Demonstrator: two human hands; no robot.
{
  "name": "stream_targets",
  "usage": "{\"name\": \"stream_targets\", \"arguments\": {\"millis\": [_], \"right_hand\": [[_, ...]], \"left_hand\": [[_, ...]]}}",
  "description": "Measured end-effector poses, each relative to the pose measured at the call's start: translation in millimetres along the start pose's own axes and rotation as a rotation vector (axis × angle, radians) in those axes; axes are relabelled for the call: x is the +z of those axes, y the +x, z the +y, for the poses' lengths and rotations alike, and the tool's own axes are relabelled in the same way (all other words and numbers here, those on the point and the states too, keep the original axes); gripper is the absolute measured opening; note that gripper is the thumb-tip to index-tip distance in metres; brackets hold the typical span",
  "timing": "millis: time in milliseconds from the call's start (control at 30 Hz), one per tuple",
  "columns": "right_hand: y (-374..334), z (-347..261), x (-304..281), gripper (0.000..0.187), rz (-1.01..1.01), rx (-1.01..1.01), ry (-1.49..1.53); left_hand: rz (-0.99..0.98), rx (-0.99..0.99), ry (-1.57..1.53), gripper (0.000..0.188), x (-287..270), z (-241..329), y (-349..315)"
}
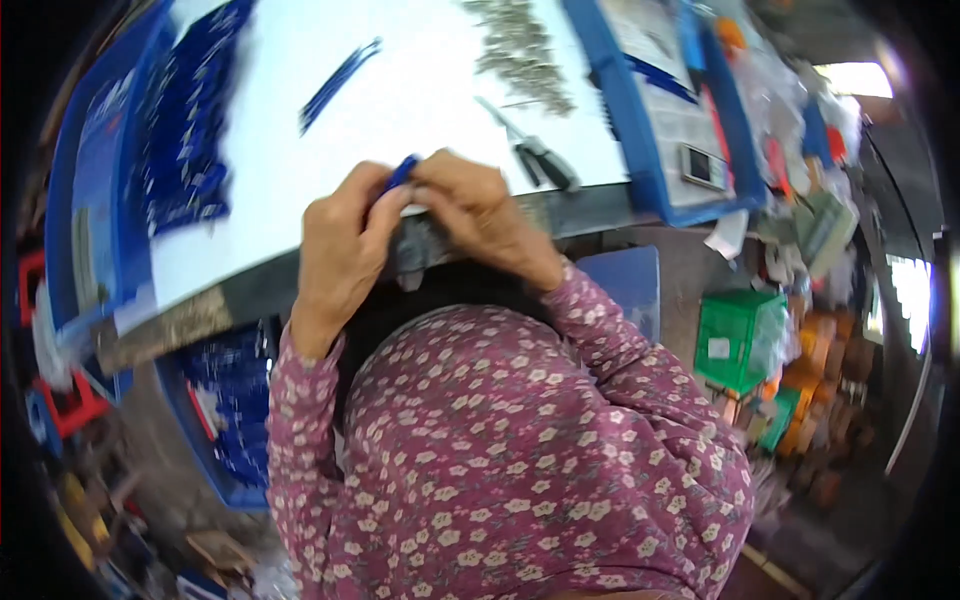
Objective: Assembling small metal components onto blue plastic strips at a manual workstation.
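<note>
Left hand (345,235) clamped on blue piece (403,172) by bench's (260,235) near edge, right hand (470,195) alongside, its grip unclear; a loosened pinch could drop the piece over that edge.

Left hand (345,235) and right hand (475,205) hold a small blue part (403,171) at the surface (265,190) edge. Black-handled tool (546,164) noted to their right; blue pieces (190,125) piled left.

I sit in a workshop; white-topped bench (430,110); heaped small pale parts (522,52); dark-handled tool (546,164); blue trays (636,150); green crate (735,340) nearby.
</note>
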State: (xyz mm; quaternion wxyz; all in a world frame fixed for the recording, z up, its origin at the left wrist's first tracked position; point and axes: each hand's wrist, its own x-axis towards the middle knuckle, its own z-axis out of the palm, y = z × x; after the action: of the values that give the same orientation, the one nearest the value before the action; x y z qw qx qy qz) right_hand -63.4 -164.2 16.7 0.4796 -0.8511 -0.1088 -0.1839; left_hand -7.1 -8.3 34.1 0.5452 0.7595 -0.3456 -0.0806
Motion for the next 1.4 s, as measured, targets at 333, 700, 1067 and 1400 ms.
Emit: {"name": "stream_targets", "arguments": {"millis": [333,700,1067,1400], "right_hand": [[-30,-24,-82,0.021,0.082,0.112,-0.200],[-11,112,-270,0.021,-0.015,0.358,-0.806],[-16,162,-273,0.020,0.066,0.337,-1.051],[-26,151,-277,0.014,-0.028,0.298,-1.144]], "left_hand": [[-0.006,-0.334,-0.508,0.012,10,17,4],[0.047,-0.377,-0.540,0.011,12,21,2],[0.105,-0.379,-0.526,0.012,3,9,0],[0.091,-0.378,-0.589,0.012,0,7,1]]}}
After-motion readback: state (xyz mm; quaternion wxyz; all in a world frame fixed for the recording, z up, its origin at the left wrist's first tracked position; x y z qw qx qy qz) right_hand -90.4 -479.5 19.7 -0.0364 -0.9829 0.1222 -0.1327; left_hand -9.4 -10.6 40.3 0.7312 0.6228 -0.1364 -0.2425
